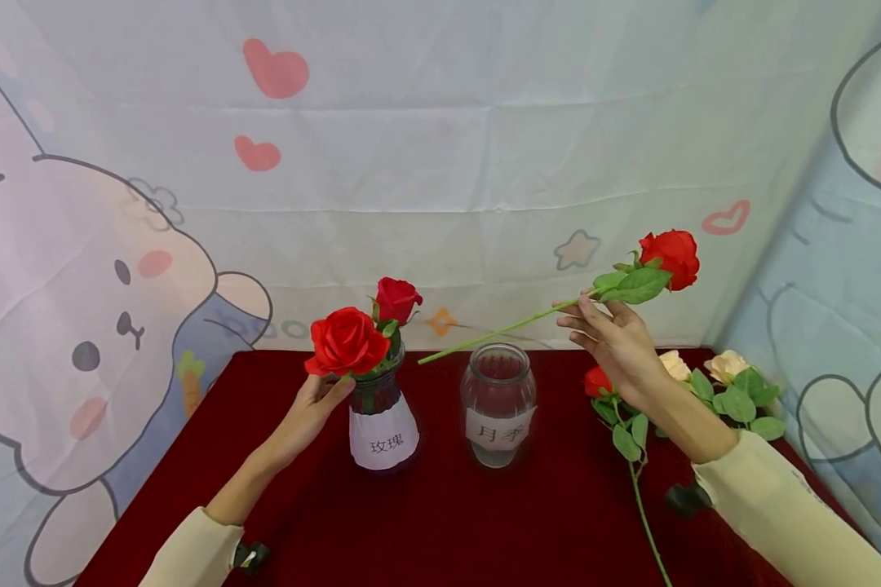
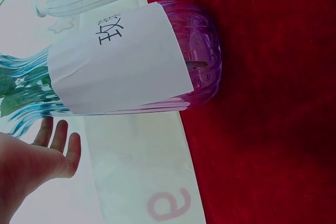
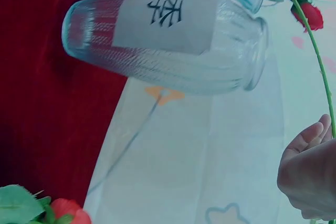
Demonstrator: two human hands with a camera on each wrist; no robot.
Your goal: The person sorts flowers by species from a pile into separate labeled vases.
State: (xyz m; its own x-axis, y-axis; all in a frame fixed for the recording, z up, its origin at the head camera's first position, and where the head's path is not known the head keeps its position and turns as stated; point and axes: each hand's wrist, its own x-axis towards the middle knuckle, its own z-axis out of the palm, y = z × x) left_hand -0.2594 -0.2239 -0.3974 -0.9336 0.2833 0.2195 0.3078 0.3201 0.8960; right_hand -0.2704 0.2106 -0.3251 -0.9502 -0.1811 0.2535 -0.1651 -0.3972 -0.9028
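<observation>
My left hand (image 1: 323,399) is at the neck of a glass vase (image 1: 384,432), just below a big red rose (image 1: 348,342). Its fingers look fairly straight in the left wrist view, one fingertip right at the vase's side. This vase has a bluish neck, a purple base (image 2: 202,56) and a white label reading 玫瑰; a second red rose (image 1: 397,300) also stands in it. My right hand (image 1: 617,342) pinches the green stem of another red rose (image 1: 671,257). That stem slants down leftward, its cut end above and left of a clear glass vase (image 1: 498,391) labelled 月季.
On the right of the dark red cloth (image 1: 448,530) lie a red rose (image 1: 598,381) with a long stem and pale cream roses (image 1: 727,367), partly behind my right forearm. A printed fabric backdrop (image 1: 426,163) rises behind the table and along its right side.
</observation>
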